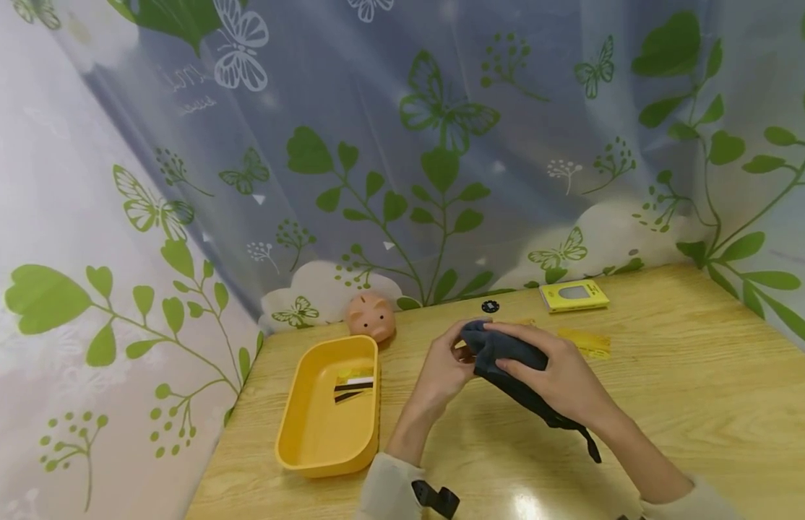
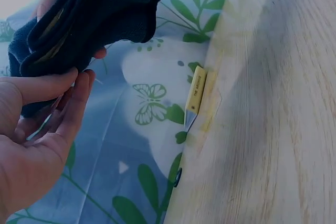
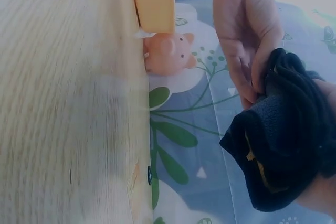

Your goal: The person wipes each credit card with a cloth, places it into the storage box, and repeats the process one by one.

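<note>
Both hands hold a dark blue cloth pouch above the table, with a black cord loop hanging from its near end. My right hand grips it from the right, thumb on the near side and fingers over the top. At its far left end my left hand pinches the cloth between thumb and fingertips. The left wrist view shows that hand under folded layers of the pouch. A tan strip shows inside the fold of the pouch in the right wrist view.
Left of the hands stands a yellow tray with several small flat pieces inside. A pink piggy bank sits behind it. Along the back are a black round disc and a yellow box; a yellow card lies nearer.
</note>
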### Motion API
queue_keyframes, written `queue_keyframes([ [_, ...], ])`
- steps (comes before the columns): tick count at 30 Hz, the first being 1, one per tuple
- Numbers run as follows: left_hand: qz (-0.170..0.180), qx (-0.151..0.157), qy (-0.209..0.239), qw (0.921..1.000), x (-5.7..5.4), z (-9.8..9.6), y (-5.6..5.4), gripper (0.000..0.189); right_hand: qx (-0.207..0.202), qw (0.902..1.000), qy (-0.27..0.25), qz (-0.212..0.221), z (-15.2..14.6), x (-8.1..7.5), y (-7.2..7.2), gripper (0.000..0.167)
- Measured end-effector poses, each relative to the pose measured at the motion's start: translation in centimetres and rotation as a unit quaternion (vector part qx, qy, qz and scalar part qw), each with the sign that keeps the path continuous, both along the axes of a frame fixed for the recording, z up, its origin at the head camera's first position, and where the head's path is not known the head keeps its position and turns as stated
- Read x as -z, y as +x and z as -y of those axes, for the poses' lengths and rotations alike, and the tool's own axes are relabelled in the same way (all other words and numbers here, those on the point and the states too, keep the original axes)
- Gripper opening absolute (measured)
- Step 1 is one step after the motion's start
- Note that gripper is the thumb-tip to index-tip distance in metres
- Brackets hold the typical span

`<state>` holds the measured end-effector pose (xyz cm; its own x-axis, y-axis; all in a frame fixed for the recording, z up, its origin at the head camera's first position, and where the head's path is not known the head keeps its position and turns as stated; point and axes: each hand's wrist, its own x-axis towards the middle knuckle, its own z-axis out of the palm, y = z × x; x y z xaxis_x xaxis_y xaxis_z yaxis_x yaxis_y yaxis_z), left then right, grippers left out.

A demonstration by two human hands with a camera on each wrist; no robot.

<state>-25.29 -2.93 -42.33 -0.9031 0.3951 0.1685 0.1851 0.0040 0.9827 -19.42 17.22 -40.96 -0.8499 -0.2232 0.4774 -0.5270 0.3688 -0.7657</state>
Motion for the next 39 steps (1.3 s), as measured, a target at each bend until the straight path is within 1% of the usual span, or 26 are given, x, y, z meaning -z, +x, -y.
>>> queue_keyframes([
  [2,0.0,0.005,0.001,1.0,-0.1,0.0,0.0,0.059,0.004,1.0,0.002,-0.001,0.0,0.0,0.0,0.051],
  [7,0.009,0.02,0.023,0.9995,-0.4,0.3,0.1,0.057,0.028,0.9995,0.011,0.0,-0.4,0.0,0.0,0.052],
  [10,0.01,0.021,0.026,0.9994,-0.6,0.5,0.1,0.059,0.037,0.9993,0.008,0.007,-0.8,-0.1,-0.1,0.052],
  [16,0.02,0.013,0.011,0.9997,-1.0,1.0,0.2,0.06,0.048,0.9987,0.002,0.017,-1.5,-0.6,-0.1,0.051],
  [20,0.026,0.017,0.025,0.9992,-1.1,1.2,0.1,0.059,0.067,0.9976,0.013,0.011,-2.1,-0.8,-0.3,0.051],
  [26,0.025,0.023,0.042,0.9985,-1.3,1.6,0.0,0.06,0.1,0.9945,0.033,0.002,-3.2,-0.8,-0.5,0.051],
  [29,0.023,0.018,0.046,0.9985,-1.3,1.8,-0.1,0.06,0.111,0.9934,0.031,-0.003,-3.7,-0.8,-0.7,0.051],
  [32,0.024,0.006,0.044,0.9987,-1.4,2.0,-0.1,0.059,0.12,0.9924,0.025,-0.006,-4.3,-0.9,-0.8,0.051],
  [39,0.043,-0.026,0.021,0.9985,-1.4,2.1,-0.3,0.057,0.151,0.9882,0.024,0.0,-5.4,-1.1,-0.9,0.051],
])
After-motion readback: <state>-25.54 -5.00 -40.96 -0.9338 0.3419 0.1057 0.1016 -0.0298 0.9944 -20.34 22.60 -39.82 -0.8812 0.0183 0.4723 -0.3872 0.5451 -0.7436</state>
